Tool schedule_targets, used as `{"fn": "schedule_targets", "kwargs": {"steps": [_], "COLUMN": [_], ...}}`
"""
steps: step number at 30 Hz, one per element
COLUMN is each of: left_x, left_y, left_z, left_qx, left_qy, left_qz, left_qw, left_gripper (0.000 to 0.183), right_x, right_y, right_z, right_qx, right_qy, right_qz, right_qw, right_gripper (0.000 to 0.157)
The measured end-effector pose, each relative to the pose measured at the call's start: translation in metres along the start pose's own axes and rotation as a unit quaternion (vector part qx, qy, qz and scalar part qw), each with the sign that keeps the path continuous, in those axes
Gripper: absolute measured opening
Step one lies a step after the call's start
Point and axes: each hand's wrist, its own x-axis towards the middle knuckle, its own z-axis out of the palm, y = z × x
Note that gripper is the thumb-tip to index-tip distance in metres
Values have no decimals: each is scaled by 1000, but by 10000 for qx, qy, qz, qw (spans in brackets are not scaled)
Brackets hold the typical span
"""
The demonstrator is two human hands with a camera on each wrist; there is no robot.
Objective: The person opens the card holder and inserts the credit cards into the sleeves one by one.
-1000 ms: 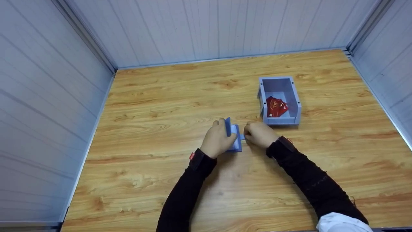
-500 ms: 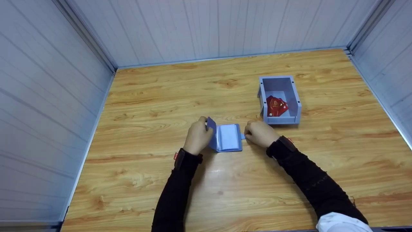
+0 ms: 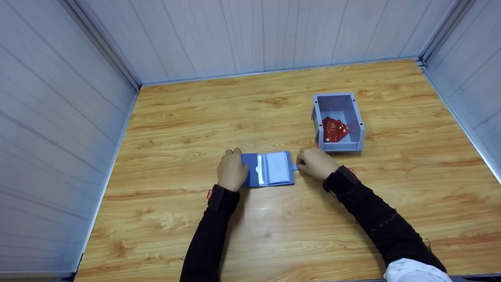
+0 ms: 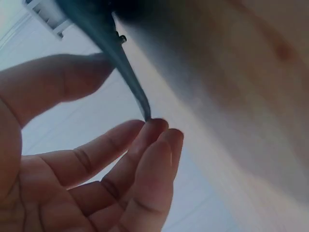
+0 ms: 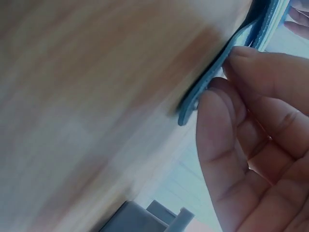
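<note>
A blue card holder (image 3: pixel 250 174) lies spread open on the wooden table, its pale clear sleeves (image 3: pixel 277 167) facing up on the right half. My left hand (image 3: pixel 231 170) holds the outer edge of its left cover; in the left wrist view that cover (image 4: pixel 129 77) runs between thumb and fingertips. At the opposite side, my right hand (image 3: pixel 316 162) has its fingers curled at the short closing strap (image 3: pixel 295 167). The right wrist view shows thumb and index fingertips right against the strap (image 5: pixel 205 79), near a small snap.
A grey plastic bin (image 3: pixel 341 147) stands behind my right hand, its low front facing me. Several red cards (image 3: pixel 334 130) marked VIP lie inside it. Pale panel walls (image 3: pixel 235 35) border the table (image 3: pixel 176 117) at the back and both sides.
My left hand has swung the card holder's cover over to the left and down to the table, exposing the sleeves. My right hand has stayed at the strap.
</note>
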Motion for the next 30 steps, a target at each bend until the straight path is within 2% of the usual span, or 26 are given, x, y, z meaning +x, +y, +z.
{"fn": "schedule_targets", "kwargs": {"steps": [7, 12, 17, 21, 26, 30], "left_x": [-4, -5, -9, -16, -25, -28], "left_y": [2, 3, 6, 13, 20, 24], "left_z": [9, 10, 12, 13, 17, 21], "left_qx": [168, 243, 185, 257, 762, 1146], "left_qy": [305, 293, 187, -43, -151, -212], "left_qz": [267, 531, 648, 725, 886, 929], "left_qw": [9990, 9979, 9975, 9970, 9930, 9888], "left_gripper": [16, 10, 11, 32, 58, 70], "right_x": [0, 0, 0, 0, 1, 1], "right_y": [-1, -1, -1, 0, 1, 1], "right_z": [1, 1, 0, 1, 1, 0], "right_qx": [52, 65, 87, 99, 83, 80], "right_qy": [-12, 0, 6, -38, -71, -73], "right_qz": [18, -27, 1, 41, 56, 59], "right_qw": [10000, 10000, 10000, 9999, 9999, 9999], "right_gripper": [6, 6, 6, 6, 6, 6]}}
